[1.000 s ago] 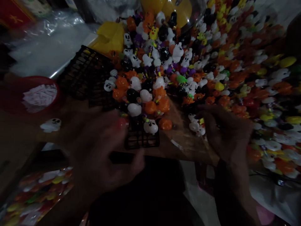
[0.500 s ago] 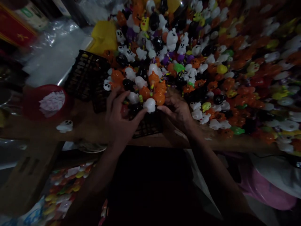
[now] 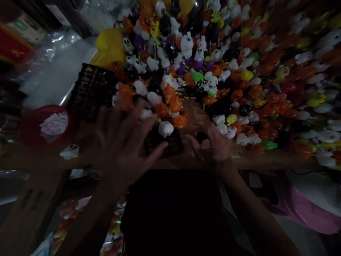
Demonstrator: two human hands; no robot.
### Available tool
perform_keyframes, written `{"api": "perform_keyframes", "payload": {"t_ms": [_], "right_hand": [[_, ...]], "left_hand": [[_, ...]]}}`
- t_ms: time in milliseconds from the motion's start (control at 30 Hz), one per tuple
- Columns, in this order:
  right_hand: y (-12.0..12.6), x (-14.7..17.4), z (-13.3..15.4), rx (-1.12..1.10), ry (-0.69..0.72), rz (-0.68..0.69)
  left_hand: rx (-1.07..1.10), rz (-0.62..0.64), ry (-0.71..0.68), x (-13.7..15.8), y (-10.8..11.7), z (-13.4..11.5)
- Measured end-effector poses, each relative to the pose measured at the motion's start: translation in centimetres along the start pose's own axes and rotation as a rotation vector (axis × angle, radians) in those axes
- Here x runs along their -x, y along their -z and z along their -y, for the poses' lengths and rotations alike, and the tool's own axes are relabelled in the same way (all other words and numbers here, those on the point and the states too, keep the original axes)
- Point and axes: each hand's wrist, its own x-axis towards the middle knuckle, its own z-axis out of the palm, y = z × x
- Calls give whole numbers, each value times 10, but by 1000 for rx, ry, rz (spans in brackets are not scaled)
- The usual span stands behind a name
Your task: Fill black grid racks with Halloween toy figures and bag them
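My left hand (image 3: 125, 142) is spread, its fingers blurred, over the left side of a black plastic basket (image 3: 173, 144). It hides part of the basket and some toys there. Just right of its thumb, a white plastic toy figure (image 3: 165, 128) sits in the basket. Orange pumpkin-like figures (image 3: 175, 103) stand behind it with more white and black ones. My right hand (image 3: 210, 142) is right of the basket, over the wooden table, fingers curved and thumb apart, with nothing visible in it.
A large pile of small plastic figures (image 3: 255, 92) covers the table's back and right. At left are a red bowl (image 3: 26, 131) of paper slips, a lone white ghost figure (image 3: 69, 152), a black crate (image 3: 87, 92) and clear plastic bags (image 3: 55, 67). The wooden table edge (image 3: 197, 163) runs in front.
Both hands have come away from the white figure at the basket's front. My left hand has opened and moved left; my right hand has drawn back toward the table edge.
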Motion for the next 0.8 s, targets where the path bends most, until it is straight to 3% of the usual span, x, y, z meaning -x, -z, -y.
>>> {"api": "perform_keyframes", "payload": {"t_ms": [67,133,267,333,433,533,667,733,800], "right_hand": [[-7,-3,8,-21,57,-24],[-19,-10,9,-35,79,8],[-36,-23,5,26,38,102],[-36,-25,5,31,36,118],[-30,-22,9,23,49,149],[-22,-16,12,91,39,125],[-12,4,14,109,140,-35],[-11,16,14,60,155,-9],[-14,26,14,-4,126,105]], "left_hand": [[-34,72,-116,-7,-2,6],[-42,59,-155,-13,-9,14],[-60,-59,-151,-17,-22,29],[-73,-132,-166,-17,-25,30],[-84,-138,-189,-17,-26,28],[-80,-130,-143,-19,-29,28],[-23,-115,-41,-24,-28,28],[-19,-69,35,-28,-22,27],[-29,22,122,-34,-13,23]]}}
